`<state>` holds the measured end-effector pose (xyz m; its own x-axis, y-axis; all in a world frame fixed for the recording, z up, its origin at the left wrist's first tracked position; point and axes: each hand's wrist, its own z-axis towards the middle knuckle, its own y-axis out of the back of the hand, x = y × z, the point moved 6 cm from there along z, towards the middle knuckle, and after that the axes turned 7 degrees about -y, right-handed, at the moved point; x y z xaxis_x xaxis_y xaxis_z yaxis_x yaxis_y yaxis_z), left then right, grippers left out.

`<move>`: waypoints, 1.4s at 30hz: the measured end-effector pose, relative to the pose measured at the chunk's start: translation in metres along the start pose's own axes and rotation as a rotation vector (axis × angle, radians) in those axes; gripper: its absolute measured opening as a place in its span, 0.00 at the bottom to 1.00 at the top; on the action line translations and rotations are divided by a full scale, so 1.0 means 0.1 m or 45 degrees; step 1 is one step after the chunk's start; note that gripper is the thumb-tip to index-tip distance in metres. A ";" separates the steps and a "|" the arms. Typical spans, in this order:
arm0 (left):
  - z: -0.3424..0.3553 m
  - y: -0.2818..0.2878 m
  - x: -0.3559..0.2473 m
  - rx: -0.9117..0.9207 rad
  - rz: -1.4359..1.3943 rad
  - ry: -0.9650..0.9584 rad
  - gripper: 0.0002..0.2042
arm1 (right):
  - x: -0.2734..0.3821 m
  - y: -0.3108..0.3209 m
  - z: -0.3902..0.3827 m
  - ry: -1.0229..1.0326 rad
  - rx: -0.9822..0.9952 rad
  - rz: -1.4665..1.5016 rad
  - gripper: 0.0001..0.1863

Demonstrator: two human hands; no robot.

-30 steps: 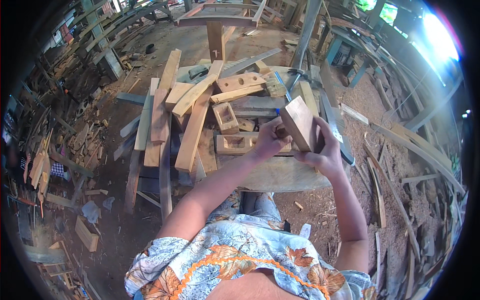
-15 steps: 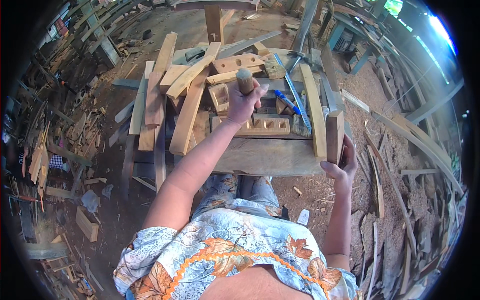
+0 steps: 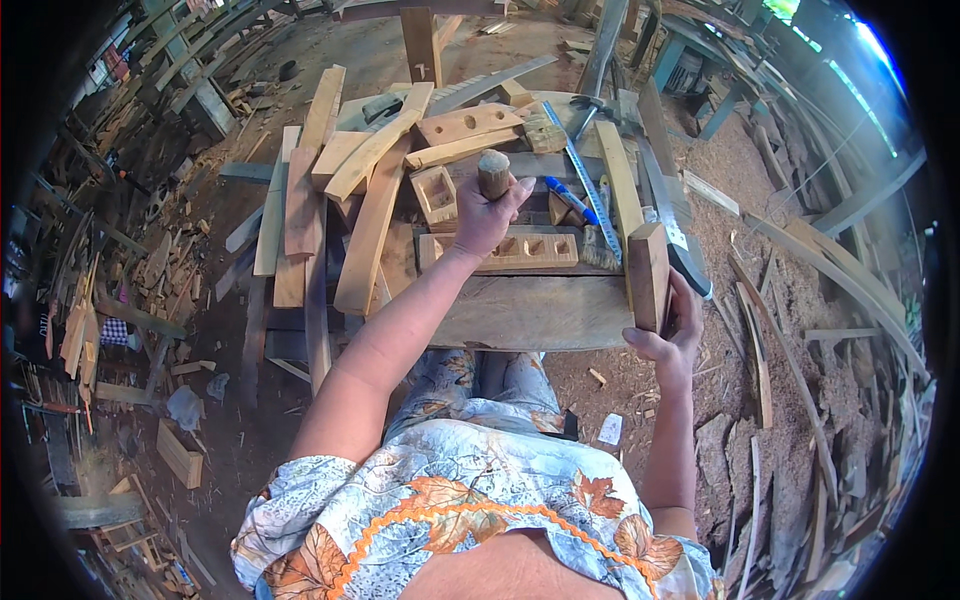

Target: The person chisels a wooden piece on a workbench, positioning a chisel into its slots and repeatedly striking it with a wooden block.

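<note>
My left hand (image 3: 482, 222) is closed around the upright round wooden handle of a chisel (image 3: 493, 176); its blade is hidden below my fist. Right under that hand lies a wooden block with square holes (image 3: 525, 250), near the front of the workbench (image 3: 530, 312). My right hand (image 3: 672, 335) grips a thick wooden block (image 3: 648, 278) at the bench's right edge, thumb on the near end and fingers on the right side. Beside its far end is a long tool with a black handle (image 3: 692, 272), partly covered.
Several boards (image 3: 375, 225) lie stacked on the bench's left. Behind my left hand are a block with round holes (image 3: 470, 123) and a small hollowed block (image 3: 434, 193). Rightward lie a blue marker (image 3: 571, 200), a ruler (image 3: 580, 178), a brush (image 3: 600, 250) and a hammer (image 3: 590, 112). Scrap wood covers the floor.
My right hand and its block have shifted slightly left and tilted, uncovering the black handle at the bench's right edge. My left hand stays nearly in place on the chisel.
</note>
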<state>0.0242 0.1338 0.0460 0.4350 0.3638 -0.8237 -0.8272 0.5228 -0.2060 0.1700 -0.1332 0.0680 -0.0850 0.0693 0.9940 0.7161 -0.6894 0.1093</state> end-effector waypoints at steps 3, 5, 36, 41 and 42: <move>-0.02 0.00 0.04 0.005 0.019 0.055 0.11 | 0.08 -0.07 0.06 -0.039 0.040 -0.009 0.55; -0.02 -0.02 0.00 0.023 0.057 -0.034 0.10 | 0.24 -0.14 0.12 0.071 0.083 0.034 0.55; -0.25 -0.13 -0.06 0.131 -0.144 -0.181 0.05 | 1.23 -1.21 0.47 0.523 0.381 -0.889 0.52; -0.17 0.16 -0.04 -0.108 -0.092 -0.074 0.09 | 1.11 -0.80 0.48 0.308 0.316 -0.401 0.51; -0.13 0.26 -0.04 -0.261 -0.171 -0.057 0.09 | 1.08 -0.75 0.48 0.309 0.286 -0.380 0.51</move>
<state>-0.0038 0.1363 0.0372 0.5573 0.3380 -0.7584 -0.8139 0.4031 -0.4184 0.1401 -0.0398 0.1674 -0.4515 0.0519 0.8908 0.7661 -0.4892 0.4168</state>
